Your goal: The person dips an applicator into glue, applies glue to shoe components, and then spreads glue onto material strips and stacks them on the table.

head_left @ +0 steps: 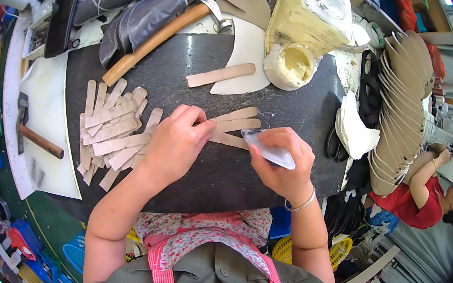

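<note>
My left hand [177, 141] is closed, its thumb and fingers pinched at the left ends of a few fanned beige strips [238, 124] on the black work mat [187, 185]. My right hand [291, 163] grips a flat, whitish, translucent tool [275, 152] with a dark tip; its exact kind does not show. That tip lies by the right ends of the fanned strips. Left of my left hand, a loose heap of similar strips [109, 127] covers the mat. Farther off, a single strip [220, 75] rests partly on a cream curved sheet [245, 47].
A crusted yellowish pot [289, 64] stands at the back. A wooden-handled hammer [156, 45] leans beside dark leather pieces [140, 15]; another hammer [40, 140] lies far left. Stacked beige sole-shaped sheets [399, 117] and white pieces [355, 129] sit right. A person in red [423, 194] sits beyond.
</note>
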Motion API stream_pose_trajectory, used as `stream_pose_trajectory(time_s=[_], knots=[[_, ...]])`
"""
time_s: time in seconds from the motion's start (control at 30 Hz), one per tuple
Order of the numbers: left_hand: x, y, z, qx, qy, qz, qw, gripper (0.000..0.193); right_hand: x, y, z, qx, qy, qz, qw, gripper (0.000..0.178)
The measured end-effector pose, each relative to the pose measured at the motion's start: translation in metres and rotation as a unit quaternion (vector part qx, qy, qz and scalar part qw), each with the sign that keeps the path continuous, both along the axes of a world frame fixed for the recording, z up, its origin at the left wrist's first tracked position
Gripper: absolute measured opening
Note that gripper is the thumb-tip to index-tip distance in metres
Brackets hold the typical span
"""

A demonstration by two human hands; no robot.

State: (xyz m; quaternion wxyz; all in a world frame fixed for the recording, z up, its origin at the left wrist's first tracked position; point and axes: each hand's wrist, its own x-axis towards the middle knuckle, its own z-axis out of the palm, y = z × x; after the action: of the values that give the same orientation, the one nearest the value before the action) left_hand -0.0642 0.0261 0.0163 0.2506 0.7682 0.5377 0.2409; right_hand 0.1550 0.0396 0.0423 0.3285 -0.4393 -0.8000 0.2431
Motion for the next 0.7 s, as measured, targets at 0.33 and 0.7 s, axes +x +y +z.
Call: stream_pose_trajectory(time_s=[0.33,0.7], knots=[[0.002,0.005,0.002,-0.026,0.015,0.015,0.999,0.020,-0.008,-0.001,0.001,0.024,0.057,0.035,0.997,0.028],[-0.009,-0.009,0.016,-0.013,-0.024,0.015,1.000,0.019,0.015,0.072,0.027,0.107,0.049,-0.188,0.975,0.007]])
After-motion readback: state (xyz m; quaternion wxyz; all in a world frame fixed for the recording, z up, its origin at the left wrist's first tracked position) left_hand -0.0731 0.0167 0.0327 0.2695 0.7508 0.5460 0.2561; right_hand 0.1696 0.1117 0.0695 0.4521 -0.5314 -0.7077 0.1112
